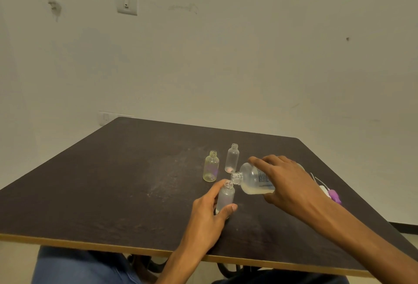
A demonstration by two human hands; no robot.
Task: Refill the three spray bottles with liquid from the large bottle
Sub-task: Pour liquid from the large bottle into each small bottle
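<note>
My left hand [207,213] wraps thumb and fingers around a small frosted bottle [225,199] standing on the dark table [113,182]. My right hand [286,184] grips the large bottle [253,181] from above, tipped sideways, its mouth at the small bottle's open neck. Beyond stand a yellowish bottle [211,167] and a second frosted bottle [232,159], both uncapped. Purple spray caps [334,195] lie right.

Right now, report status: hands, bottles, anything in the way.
Left hand steadies small bottle. Right hand tips large bottle, mouth at its neck. Two uncapped bottles wait behind. Nothing blocking.
</note>
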